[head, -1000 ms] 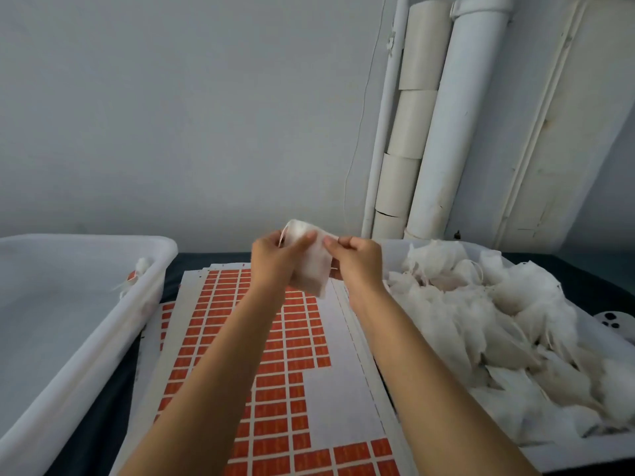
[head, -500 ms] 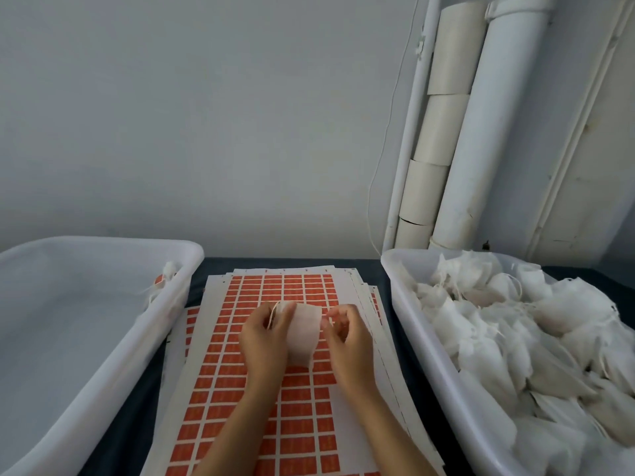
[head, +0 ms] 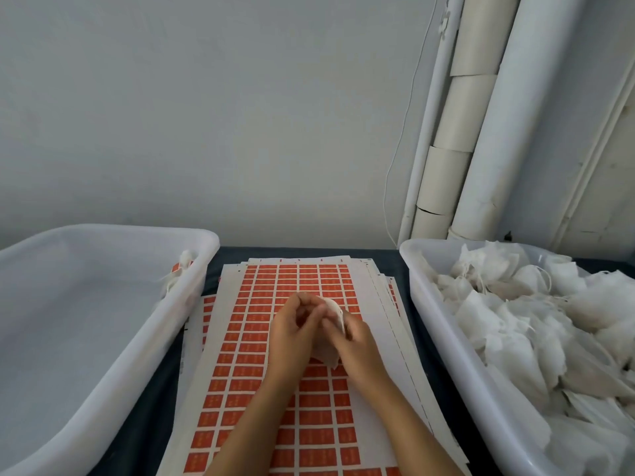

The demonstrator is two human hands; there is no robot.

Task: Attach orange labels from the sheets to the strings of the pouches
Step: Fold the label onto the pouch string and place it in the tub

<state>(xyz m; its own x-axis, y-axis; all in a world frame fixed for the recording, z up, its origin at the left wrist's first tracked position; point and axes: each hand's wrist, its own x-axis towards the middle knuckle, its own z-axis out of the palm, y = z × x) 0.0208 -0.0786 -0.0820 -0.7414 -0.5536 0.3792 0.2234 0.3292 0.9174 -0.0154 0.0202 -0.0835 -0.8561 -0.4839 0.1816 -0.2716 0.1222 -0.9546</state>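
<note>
1. I see one white pouch (head: 330, 352) held between both hands over the sheet of orange labels (head: 311, 400); its long axis runs roughly away from me, upper end at the fingertips near the top, lower corner poking out below the palms.
2. My left hand (head: 292, 333) curls its fingers around the pouch's left side; my right hand (head: 354, 338) pinches its upper right edge, where a thin string (head: 342, 316) shows.
3. The label sheets lie stacked on the dark table (head: 388, 262), fanned so several edges show on the right; I cannot count them exactly. The top sheet has blank white gaps along its right side.
4. Two white bins: the left bin (head: 192, 304) holds one pouch with an orange tag (head: 180, 271) against its right wall, nothing else that I can make out.
5. The right bin (head: 422, 304) is heaped with many white pouches (head: 536, 321), too tangled to count.
</note>
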